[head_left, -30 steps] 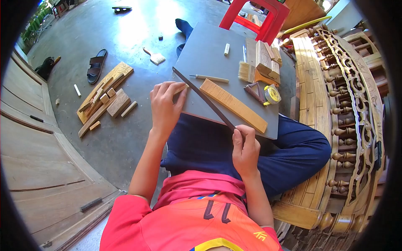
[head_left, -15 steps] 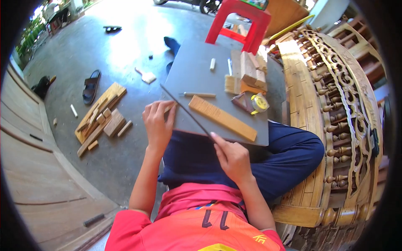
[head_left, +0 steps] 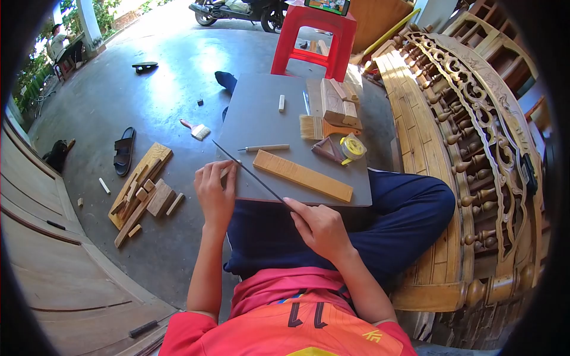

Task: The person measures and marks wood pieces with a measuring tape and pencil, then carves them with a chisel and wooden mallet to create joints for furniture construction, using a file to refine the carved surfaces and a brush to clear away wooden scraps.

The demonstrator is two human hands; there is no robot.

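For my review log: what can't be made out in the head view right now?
All in the head view:
Small pale piece: mostly covered by the left hand.
Thin dark tool: near end hidden inside the right hand.
Screen on the red stool: cut off by the top edge.
Motorcycle: top cut off by the same edge.
Tape measure: any lettering too small to read.

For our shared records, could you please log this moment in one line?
left hand: pinching small piece; right hand: holding dark strip; wooden bar: lying on gray board
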